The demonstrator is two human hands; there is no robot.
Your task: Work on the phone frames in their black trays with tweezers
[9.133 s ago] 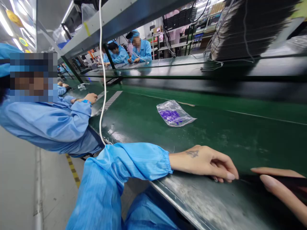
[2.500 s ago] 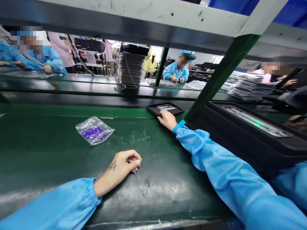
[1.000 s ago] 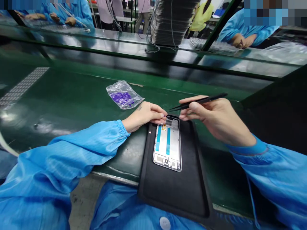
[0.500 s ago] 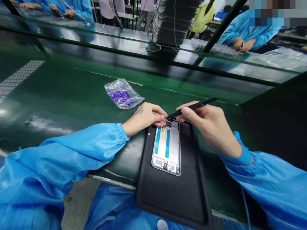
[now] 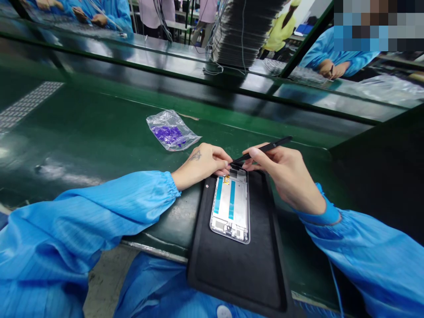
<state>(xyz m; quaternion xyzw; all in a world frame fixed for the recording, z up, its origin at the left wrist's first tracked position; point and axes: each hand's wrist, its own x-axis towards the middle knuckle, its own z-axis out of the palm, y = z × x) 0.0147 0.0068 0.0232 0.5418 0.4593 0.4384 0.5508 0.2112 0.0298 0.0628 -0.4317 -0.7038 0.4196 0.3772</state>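
A black tray [image 5: 245,269] lies over the near edge of the green belt [image 5: 82,137] and holds a silver phone frame [image 5: 231,207] with two blue strips. My left hand [image 5: 202,162] rests at the frame's top left corner, fingers curled and pinched against its edge. My right hand [image 5: 285,174] grips black tweezers [image 5: 261,149], whose tips point down-left to the top edge of the frame, close to my left fingertips.
A clear bag of purple parts [image 5: 170,131] lies on the belt beyond my left hand. A tall stack of black trays [image 5: 245,31] stands on the far shelf. Other workers in blue coats sit across the line. A dark bin edge [image 5: 380,176] rises at the right.
My right hand has lowered the tweezers, bringing their tips from above the tray down to the frame's top edge. My left hand stays at the frame's corner.
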